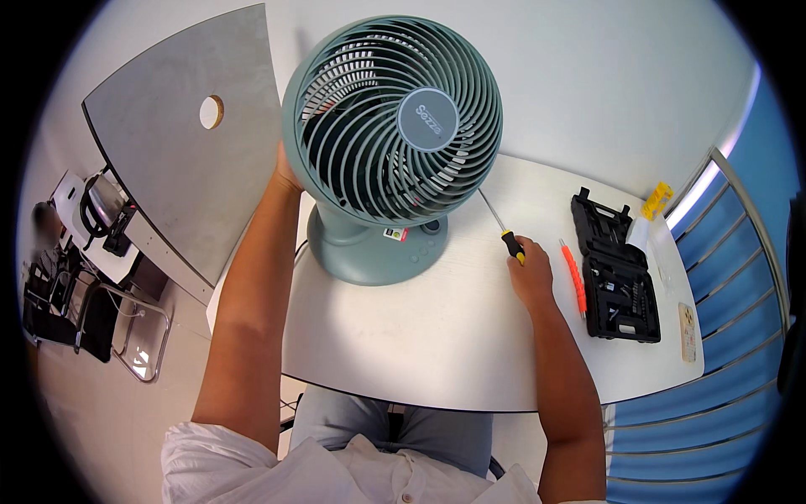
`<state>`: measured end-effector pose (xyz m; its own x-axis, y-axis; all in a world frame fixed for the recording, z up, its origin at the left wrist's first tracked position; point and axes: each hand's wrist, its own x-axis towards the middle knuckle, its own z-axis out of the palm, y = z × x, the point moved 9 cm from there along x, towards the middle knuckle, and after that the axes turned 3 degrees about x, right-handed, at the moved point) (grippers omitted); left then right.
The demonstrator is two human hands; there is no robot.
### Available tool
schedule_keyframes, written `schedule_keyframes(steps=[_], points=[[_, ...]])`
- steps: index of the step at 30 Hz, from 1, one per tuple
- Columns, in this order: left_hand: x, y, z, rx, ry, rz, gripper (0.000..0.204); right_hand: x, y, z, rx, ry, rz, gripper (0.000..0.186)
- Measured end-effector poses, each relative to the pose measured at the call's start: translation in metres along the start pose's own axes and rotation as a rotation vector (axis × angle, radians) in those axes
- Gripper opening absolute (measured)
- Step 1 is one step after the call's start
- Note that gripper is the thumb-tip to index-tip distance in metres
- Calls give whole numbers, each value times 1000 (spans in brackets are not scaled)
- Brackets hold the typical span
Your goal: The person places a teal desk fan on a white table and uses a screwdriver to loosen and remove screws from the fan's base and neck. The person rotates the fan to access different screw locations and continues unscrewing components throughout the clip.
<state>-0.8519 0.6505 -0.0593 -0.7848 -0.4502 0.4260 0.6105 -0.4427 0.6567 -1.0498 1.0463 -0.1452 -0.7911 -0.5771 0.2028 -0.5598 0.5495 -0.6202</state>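
A grey-green desk fan (428, 193) stands on the white table (386, 344), its round slatted grille tilted up and its base buttons showing. My left hand (288, 170) is at the left side of the fan head; its fingers are hidden behind the housing. In my right hand (532, 267) is a screwdriver (511, 244) with a black and yellow handle, and my fingers are closed round it. Its thin metal shaft slants up and left toward the fan's lower right rim. Whether the tip touches anything I cannot tell.
Right of my right hand lies an orange rod-shaped tool (573, 279) beside an opened black tool case (621, 290). Farther right are a yellow item (657, 202) and a pale remote control (688, 332). A grey panel (185, 160) stands on the left; metal railings (730, 277) border the right.
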Motion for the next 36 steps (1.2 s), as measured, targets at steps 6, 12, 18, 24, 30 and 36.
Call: schedule_keyframes(steps=[6,12,18,24,30,36], points=[[-44,17,38,575,364,358,47,3,12,-14,167,143,-105,45],[-126,-32,-5,572,767,438,50,-6,12,-23,833,44,246,51],[-123,-40,-4,705,708,289,53,-1,21,-10,767,-16,256,48],[-119,-39,2,791,650,292,57,0,16,-21,624,77,131,42],[-120,-29,16,920,520,452,72,-1,0,-44,519,288,-66,30],[-126,-12,84,1080,406,735,109,-48,-41,-135,826,644,-264,33]])
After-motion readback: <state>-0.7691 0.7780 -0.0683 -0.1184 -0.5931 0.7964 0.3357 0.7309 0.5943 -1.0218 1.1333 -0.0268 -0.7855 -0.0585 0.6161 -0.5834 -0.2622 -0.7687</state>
